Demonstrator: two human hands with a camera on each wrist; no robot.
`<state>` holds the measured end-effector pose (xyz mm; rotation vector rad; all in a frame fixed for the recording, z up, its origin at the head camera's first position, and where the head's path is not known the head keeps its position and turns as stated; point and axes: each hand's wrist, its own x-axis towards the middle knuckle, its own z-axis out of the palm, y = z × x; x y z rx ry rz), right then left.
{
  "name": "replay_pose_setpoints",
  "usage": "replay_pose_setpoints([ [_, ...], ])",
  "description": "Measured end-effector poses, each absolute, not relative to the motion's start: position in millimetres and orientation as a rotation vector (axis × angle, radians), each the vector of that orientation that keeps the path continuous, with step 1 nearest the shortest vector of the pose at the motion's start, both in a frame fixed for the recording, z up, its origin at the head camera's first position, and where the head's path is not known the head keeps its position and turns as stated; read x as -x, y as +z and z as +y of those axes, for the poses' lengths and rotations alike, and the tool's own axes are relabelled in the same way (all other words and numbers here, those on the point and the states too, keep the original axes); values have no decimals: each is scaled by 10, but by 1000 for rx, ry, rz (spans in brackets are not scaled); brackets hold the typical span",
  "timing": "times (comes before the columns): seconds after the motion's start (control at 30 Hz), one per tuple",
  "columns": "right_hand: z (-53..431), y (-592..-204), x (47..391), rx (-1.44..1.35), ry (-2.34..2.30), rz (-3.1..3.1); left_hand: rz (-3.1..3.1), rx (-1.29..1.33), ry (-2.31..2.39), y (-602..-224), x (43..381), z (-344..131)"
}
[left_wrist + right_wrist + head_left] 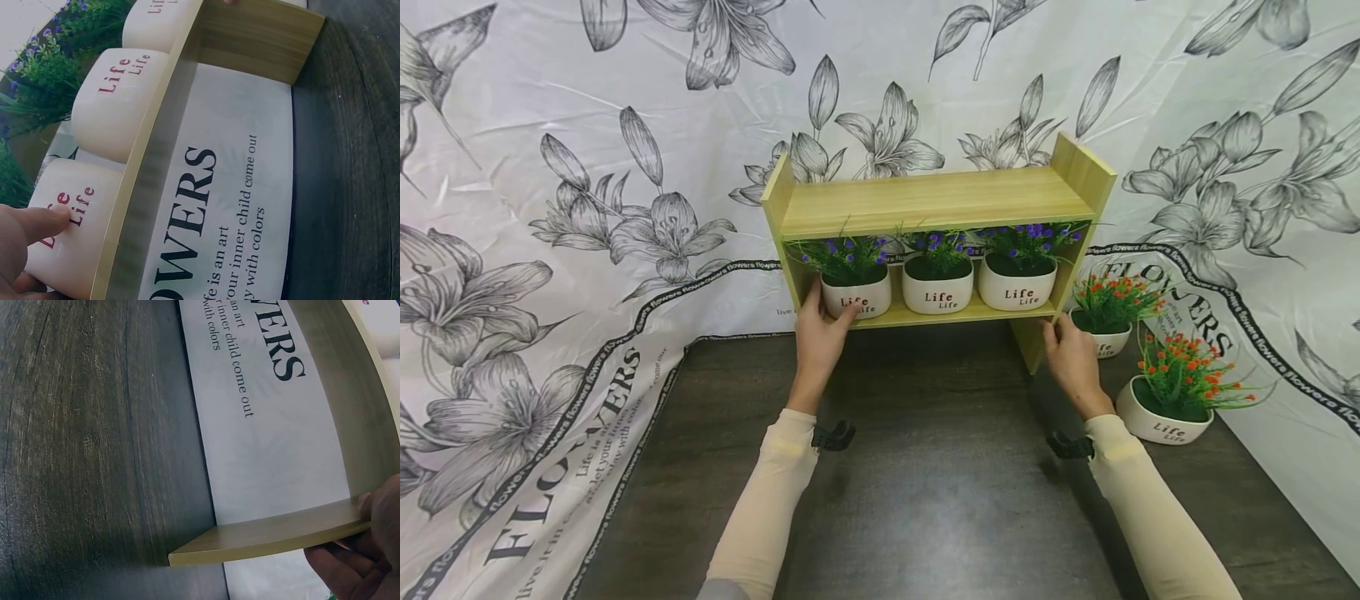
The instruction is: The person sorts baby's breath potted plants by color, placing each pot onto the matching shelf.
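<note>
A light wooden shelf (936, 197) holds a row of three white pots with purple flowers on its lower board. My left hand (822, 333) grips the leftmost pot (872, 302): the thumb lies across its "Life" lettering, and the fingers go round its left side. In the left wrist view, that thumb (44, 222) presses on the pot's front. At the lower right corner of the shelf, my right hand (1071, 354) pinches the side panel (269, 540), with the thumb on its inner face and the fingers on its outer face.
Two white pots with orange-red flowers stand right of the shelf, one farther back (1111, 342) and one nearer (1168, 421). Behind the shelf hangs a flower-printed cloth (715, 225), which also covers the left and right sides. The tabletop (925, 467) is dark wood.
</note>
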<state>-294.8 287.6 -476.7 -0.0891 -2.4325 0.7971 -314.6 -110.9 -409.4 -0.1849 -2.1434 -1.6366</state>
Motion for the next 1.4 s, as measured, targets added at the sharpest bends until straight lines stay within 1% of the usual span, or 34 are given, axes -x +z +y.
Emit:
replay_pose_setpoints([
  [0.2, 2873, -4774, 2948, 88, 802, -2437, -2153, 189, -1596, -4085, 3179, -1091],
  [0.73, 2859, -4781, 2928, 83, 819, -2456, -2185, 145, -1590, -4077, 3140, -1096],
  [1.1, 2869, -4766, 2925, 94, 809, -2448, -2214, 205, -1457, -4082, 2975, -1140],
  [1.4, 2875, -4765, 2930, 93, 808, -2452, -2020, 253, -1368, -4085, 2804, -1277],
])
